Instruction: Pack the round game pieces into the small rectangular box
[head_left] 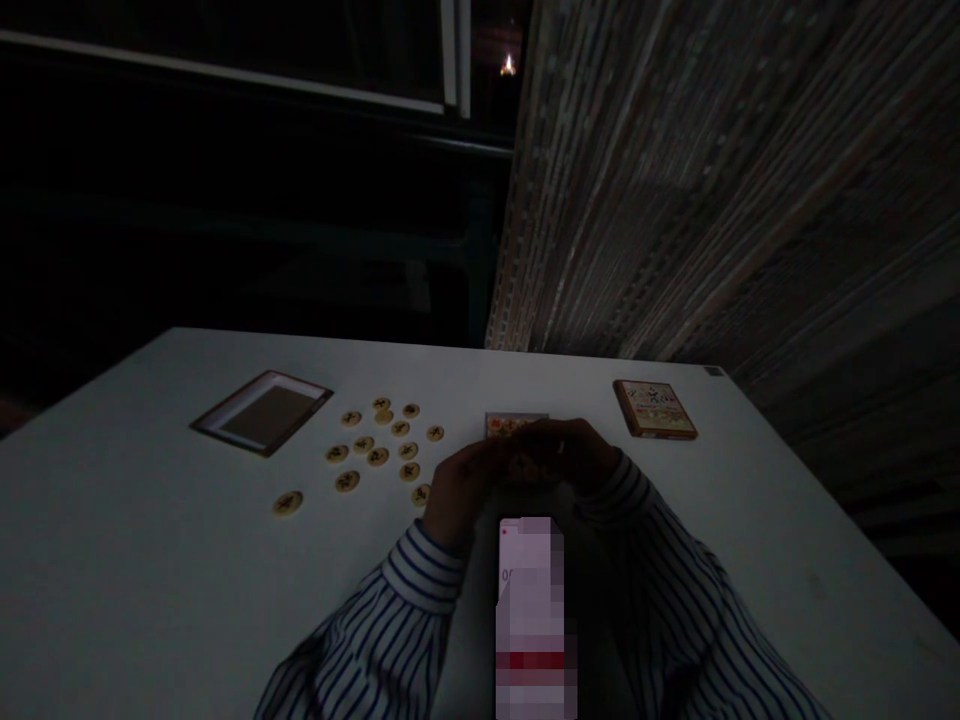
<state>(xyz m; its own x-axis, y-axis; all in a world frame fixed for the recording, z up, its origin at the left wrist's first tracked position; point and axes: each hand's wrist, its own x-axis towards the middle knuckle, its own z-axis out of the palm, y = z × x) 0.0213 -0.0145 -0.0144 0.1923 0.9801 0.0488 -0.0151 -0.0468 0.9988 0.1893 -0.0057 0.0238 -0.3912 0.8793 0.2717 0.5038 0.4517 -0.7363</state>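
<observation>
In deep shadow my left hand (465,485) and my right hand (581,455) come together over a small box of xiangqi pieces (504,424) at the middle of the table. Red-marked pieces show along its far edge; the hands cover much of the rest. Both hands have their fingers curled inward, and the dark hides what lies between them. Left of my left hand, several loose round xiangqi pieces (377,456) with dark characters are spread on the table. Between my forearms is a phone (529,600) with a lit, partly blurred screen.
The white table (172,590) is dimly lit. An open shallow box or lid (201,424) lies at the left, and a closed printed box (655,408) at the right. Behind the table hangs a string curtain (637,180), beside a dark window frame (454,60).
</observation>
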